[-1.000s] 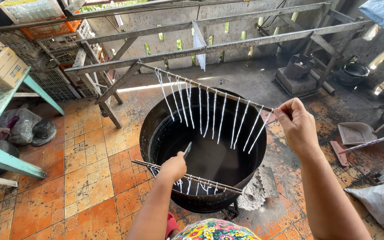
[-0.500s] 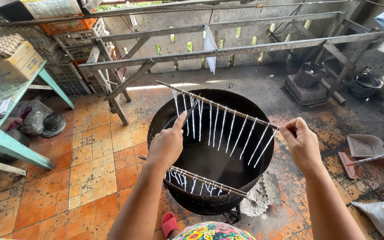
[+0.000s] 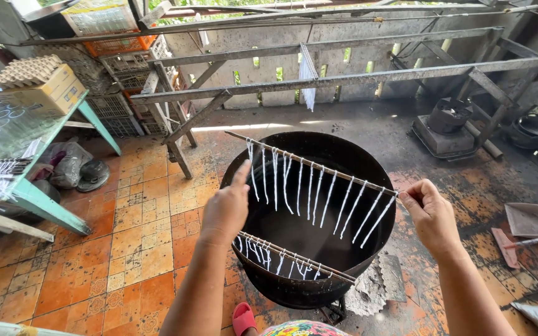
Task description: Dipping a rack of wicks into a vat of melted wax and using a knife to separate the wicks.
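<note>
Pot [image 3: 344,155] black, its liquid dark. Strings [image 3: 309,186] on the rod white. Floor tiles [image 3: 132,218] orange with pale patterned squares, stained dark near the pot. Table frame [image 3: 45,208] turquoise. Crate [image 3: 116,45] orange. Slipper [image 3: 243,317] red. Garment [image 3: 300,328] floral, multicoloured.

A single head-worn camera looks steeply down from close above a black cauldron [image 3: 309,218], facing forward across tiled floor [image 3: 126,242] toward a wooden rack [image 3: 344,79] beyond.
</note>
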